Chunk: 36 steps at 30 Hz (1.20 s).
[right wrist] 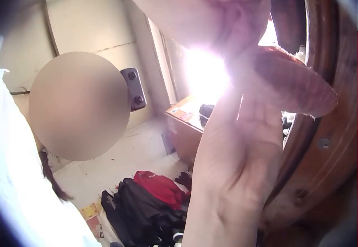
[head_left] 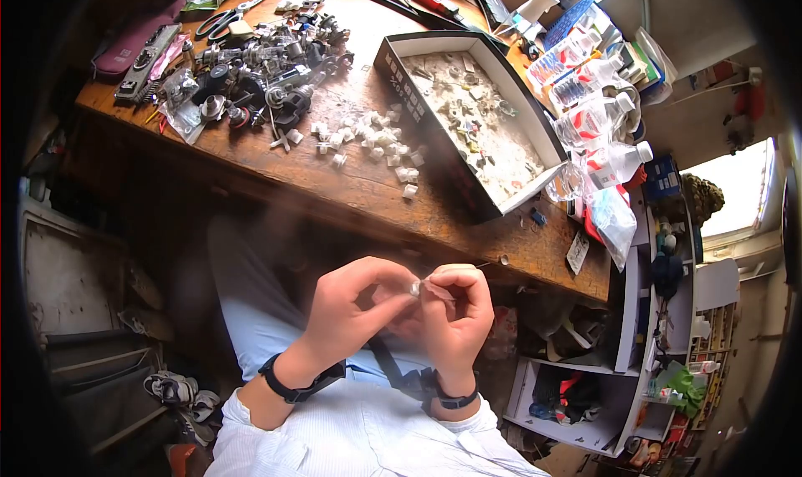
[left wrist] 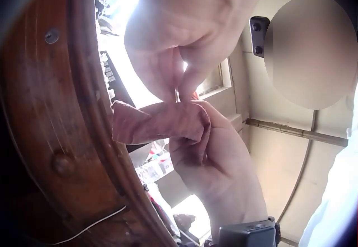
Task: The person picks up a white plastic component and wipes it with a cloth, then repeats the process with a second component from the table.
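In front of the person's lap both hands meet at the fingertips. The left hand (head_left: 355, 306) pinches a small white piece (head_left: 415, 288) between thumb and forefinger; most of it is hidden by the fingers. Against that piece, the right hand (head_left: 458, 314) has its thumb and forefinger curled round a thin pink cloth (head_left: 439, 294). In the left wrist view the pink cloth (left wrist: 159, 125) sticks out sideways from the right hand (left wrist: 218, 157). The right wrist view shows the cloth (right wrist: 296, 84) hanging below the knuckles, with a frayed edge.
On the wooden table (head_left: 292, 172) lies a pile of small white plastic parts (head_left: 372, 134). Behind it sits a heap of dark and clear parts (head_left: 267, 76), with scissors (head_left: 234, 16) nearby. A shallow black box (head_left: 426, 114) holds small scraps. Plastic bottles (head_left: 606, 118) line the right side.
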Motion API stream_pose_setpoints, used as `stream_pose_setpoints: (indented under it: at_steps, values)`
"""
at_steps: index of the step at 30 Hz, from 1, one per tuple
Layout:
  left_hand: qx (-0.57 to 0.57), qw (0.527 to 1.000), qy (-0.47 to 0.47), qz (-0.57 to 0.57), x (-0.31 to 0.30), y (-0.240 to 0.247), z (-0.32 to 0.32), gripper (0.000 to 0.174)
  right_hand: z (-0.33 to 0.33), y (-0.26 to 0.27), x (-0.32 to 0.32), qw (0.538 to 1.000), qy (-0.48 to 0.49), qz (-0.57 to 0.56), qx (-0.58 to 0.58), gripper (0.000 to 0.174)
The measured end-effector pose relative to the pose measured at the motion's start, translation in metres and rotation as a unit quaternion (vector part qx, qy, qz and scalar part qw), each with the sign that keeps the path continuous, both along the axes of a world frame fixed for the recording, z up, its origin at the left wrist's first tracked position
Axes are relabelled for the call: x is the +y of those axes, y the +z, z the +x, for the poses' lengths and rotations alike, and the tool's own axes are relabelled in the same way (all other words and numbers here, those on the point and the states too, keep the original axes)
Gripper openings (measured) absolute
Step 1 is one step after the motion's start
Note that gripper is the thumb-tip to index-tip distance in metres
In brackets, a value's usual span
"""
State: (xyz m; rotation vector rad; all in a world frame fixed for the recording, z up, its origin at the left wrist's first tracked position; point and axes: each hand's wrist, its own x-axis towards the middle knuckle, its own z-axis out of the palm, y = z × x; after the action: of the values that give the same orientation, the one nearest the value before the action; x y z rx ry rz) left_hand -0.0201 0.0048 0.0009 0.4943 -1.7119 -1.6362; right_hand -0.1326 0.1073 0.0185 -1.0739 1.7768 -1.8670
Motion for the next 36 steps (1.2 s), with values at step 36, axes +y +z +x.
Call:
stream_pose_setpoints:
  at_steps: [36]
  values:
    - [0.042,0.998,-0.030,0.036,0.004,-0.003,0.002,0.030,-0.001,-0.003,0.005,0.999,-0.015,0.035,-0.011,0.011]
